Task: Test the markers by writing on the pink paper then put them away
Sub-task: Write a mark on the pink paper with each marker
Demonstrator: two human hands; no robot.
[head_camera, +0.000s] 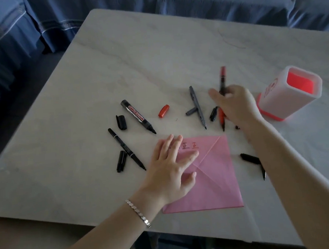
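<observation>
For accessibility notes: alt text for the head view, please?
A person's right hand grips a red-capped marker beside a red-and-white pen holder, while the left hand lies flat on pink paper bearing test marks. A whiteboard marker, other uncapped markers and loose caps lie scattered on the table.

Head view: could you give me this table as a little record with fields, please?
paper: pink, creased, written marks near its far edge
left hand: flat on the paper
right hand: grips a red marker
holder: upright, right of the right hand
whiteboard marker: uncapped, lying on the table
red cap: loose, beside the whiteboard marker
</observation>
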